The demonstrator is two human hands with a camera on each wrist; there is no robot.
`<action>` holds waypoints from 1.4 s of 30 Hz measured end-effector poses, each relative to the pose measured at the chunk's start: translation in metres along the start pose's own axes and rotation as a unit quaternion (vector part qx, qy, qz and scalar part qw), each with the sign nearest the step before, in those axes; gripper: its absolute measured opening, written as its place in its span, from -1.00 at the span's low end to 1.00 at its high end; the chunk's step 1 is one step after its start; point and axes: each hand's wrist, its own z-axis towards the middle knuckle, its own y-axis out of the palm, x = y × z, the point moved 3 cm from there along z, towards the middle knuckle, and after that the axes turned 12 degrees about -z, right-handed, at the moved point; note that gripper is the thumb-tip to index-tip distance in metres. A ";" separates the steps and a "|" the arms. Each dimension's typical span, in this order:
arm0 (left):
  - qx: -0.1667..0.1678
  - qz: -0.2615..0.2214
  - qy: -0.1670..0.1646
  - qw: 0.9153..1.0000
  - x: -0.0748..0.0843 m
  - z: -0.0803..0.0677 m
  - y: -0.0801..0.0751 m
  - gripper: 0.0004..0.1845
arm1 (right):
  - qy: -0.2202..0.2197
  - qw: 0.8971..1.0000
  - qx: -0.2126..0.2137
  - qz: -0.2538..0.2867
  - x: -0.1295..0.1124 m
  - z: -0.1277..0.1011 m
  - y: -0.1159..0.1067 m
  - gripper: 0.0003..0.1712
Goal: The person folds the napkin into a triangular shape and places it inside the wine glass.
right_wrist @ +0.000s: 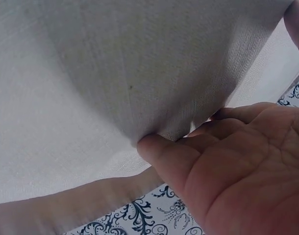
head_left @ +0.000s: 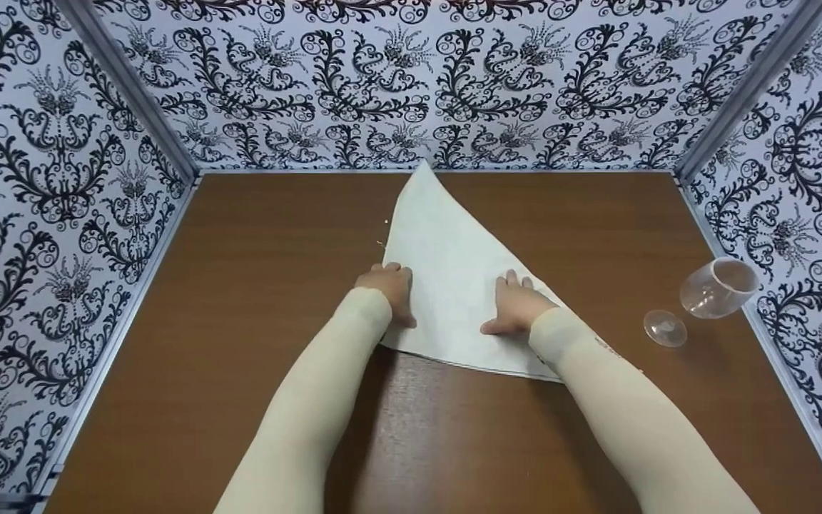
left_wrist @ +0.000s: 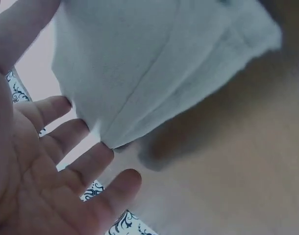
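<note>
A white cloth napkin lies on the brown table, folded in layers with a point toward the back wall. My left hand rests at its left edge, thumb set apart from the fingers. In the left wrist view the fingertips meet the edge of the layered cloth. On the napkin's right part, my right hand presses with fingers spread. The right wrist view has the right fingertips against the cloth's surface, which dips into a shaded crease there.
An upright clear wine glass stands on the table at the right, near the side wall, its foot toward the right forearm. Patterned panels enclose the table at the back and both sides.
</note>
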 end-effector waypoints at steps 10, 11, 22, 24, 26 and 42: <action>-0.010 -0.043 -0.021 0.999 -0.001 -0.012 -0.007 0.05 | 0.064 0.993 -0.066 -0.075 -0.012 -0.008 -0.011 0.12; -0.009 -0.041 -0.022 0.999 -0.001 -0.011 -0.007 0.05 | 0.062 0.993 -0.071 -0.072 -0.012 -0.007 -0.011 0.09; -0.016 -0.014 -0.034 0.999 0.002 -0.010 -0.006 0.13 | 0.071 0.994 -0.065 -0.043 -0.008 -0.002 -0.009 0.25; -0.020 -0.013 -0.041 0.999 0.003 -0.011 -0.006 0.15 | 0.071 0.995 -0.062 -0.041 -0.007 -0.003 -0.010 0.29; -0.022 -0.010 -0.043 0.999 0.005 -0.012 -0.005 0.14 | 0.070 0.995 -0.057 -0.042 -0.005 -0.003 -0.010 0.32; -0.022 0.003 -0.041 0.999 0.012 -0.024 -0.003 0.16 | 0.041 0.997 -0.034 -0.047 0.003 -0.002 -0.011 0.38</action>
